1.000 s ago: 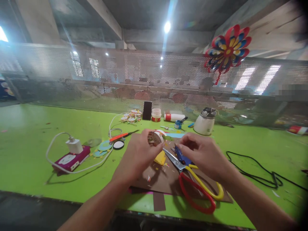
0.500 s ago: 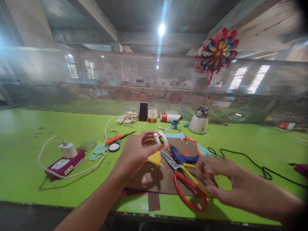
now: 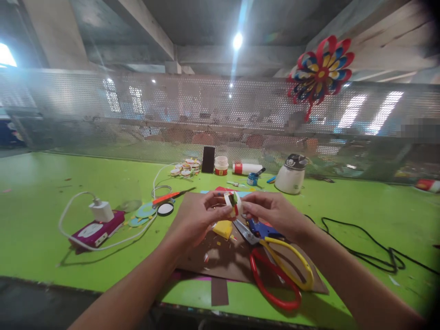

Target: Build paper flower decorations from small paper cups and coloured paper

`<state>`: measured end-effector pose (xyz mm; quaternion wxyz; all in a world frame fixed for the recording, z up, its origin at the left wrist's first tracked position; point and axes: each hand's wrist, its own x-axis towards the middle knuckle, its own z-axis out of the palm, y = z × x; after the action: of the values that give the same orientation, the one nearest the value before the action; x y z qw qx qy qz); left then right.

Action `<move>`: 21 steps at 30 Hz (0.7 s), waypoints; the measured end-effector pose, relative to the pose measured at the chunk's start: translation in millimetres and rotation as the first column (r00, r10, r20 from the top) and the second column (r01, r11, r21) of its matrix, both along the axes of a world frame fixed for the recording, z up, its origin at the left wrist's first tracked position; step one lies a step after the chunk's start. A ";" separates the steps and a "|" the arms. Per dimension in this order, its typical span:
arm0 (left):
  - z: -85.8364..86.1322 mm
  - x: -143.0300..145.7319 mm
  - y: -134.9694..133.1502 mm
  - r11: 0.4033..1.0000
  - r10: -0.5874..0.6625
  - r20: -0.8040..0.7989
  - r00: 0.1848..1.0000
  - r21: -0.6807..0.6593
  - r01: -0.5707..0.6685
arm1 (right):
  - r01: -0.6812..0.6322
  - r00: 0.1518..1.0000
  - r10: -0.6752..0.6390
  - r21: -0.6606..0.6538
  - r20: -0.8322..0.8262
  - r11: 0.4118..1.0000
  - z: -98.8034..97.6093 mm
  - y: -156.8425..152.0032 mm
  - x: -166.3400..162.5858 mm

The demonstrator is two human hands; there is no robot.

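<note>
- The left hand [image 3: 201, 215] holds a small white ring [image 3: 234, 203] with red and green on it, above a brown board [image 3: 233, 263].
- The right hand [image 3: 275, 213] has its fingers narrowed at the ring's right edge; whether it grips cannot be told.
- Scissors [image 3: 253, 238] lie open on the board, handles overhanging the green surface [image 3: 41, 197].
- Behind stands a perforated metal screen [image 3: 192, 103], with a petalled flower ornament [image 3: 322, 73] before it.
- Concrete beams [image 3: 144, 23] cross the ceiling [image 3: 202, 23].

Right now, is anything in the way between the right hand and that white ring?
Nothing visible. The right hand appears to touch the white ring already, while the left hand holds its other side. The yellow-and-red-handled scissors and blue glue gun lie lower, not between.
</note>
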<state>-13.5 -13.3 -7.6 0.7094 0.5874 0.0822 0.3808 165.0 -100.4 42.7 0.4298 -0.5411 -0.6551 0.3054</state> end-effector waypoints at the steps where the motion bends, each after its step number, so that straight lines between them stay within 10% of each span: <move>1: 0.2 -0.2 0.3 1.000 -0.004 -0.005 1.000 -0.001 0.004 | -0.012 1.000 0.012 -0.002 -0.028 1.000 -3.0 2.9 -0.8; 9: -0.8 0.7 1.6 0.998 0.056 -0.096 0.994 0.008 -0.055 | -0.090 0.960 0.091 0.017 -0.264 0.996 -27.6 12.0 1.5; 21: 4.1 3.8 -3.9 0.985 0.175 -0.154 0.973 0.013 -0.175 | -0.055 0.979 0.085 0.159 -0.187 0.986 -26.0 -0.2 -5.8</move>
<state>-9.7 -17.2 -3.5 0.6647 0.6054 0.1882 0.3952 159.2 -100.6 16.7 0.5203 -0.4509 -0.6507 0.3203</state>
